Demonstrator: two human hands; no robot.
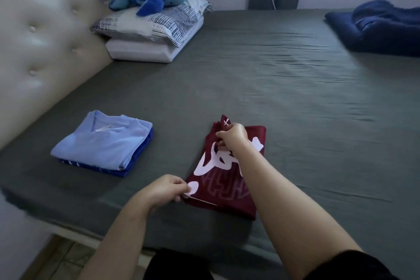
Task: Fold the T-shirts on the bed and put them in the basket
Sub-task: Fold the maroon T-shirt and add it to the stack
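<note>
Folded maroon cotton T-shirt with white print [227, 166] lies on grey-sheeted bed [272, 86]. Left hand [168, 187] pinches near corner, right hand [233, 136] pinches far edge (2 grips clenched). Soft, light, floppy; support underneath when lifting.

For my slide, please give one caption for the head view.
Both hands pinch a maroon T-shirt beside two folded blue shirts.

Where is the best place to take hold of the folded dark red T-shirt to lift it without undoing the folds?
Probably under its two long side edges, one hand sliding in from each side. The dark red T-shirt lies flat as a narrow folded rectangle, so support underneath keeps the layers together. Now the left hand pinches the near left corner and the right hand pinches the far end, which suits folding more than carrying.
</note>
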